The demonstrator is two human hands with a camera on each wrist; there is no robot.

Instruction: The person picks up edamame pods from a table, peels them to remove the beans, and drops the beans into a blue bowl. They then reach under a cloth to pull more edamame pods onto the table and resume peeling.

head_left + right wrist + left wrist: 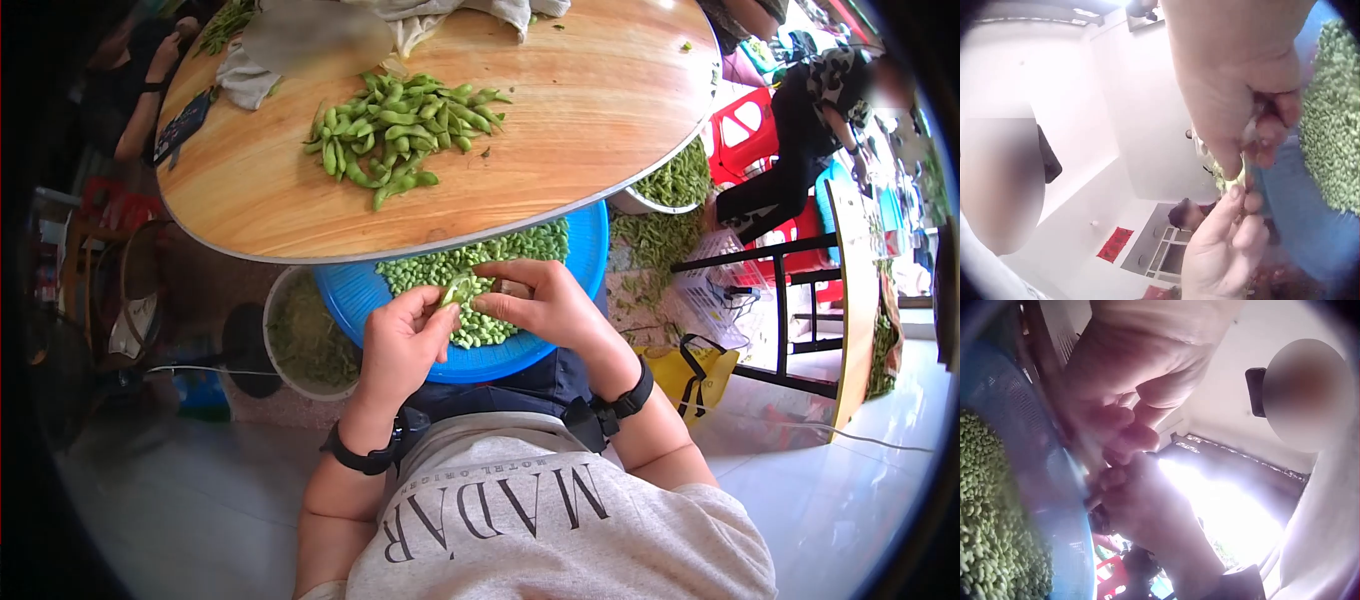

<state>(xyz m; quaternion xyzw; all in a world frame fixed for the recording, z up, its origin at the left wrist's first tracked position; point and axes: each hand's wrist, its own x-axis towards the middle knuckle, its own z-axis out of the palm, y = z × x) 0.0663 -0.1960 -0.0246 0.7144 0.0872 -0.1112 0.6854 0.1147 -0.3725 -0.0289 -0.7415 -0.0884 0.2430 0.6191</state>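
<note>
Over a wide blue basin (pixel 591 262), my left hand (pixel 398 335) pinches a green edamame pod (pixel 457 291) between thumb and fingers. My right hand (pixel 553 306) meets it from the other side, thumb and fingertip at the pod. In the right wrist view the pod (pixel 1235 180) is squeezed between the two thumbs and fingers, partly hidden by them. Below both hands, shelled green beans (pixel 480 333) fill much of the basin. The left wrist view is blurred and washed out, with the pod hidden behind the fingers.
A wooden table (pixel 560 140) edges over the basin, bearing a heap of whole pods (pixel 395 130). A white bucket (pixel 275 345) stands left of the basin, another tub of pods (pixel 675 180) right. A yellow bag (pixel 695 378) and another person (pixel 800 130) are at the right.
</note>
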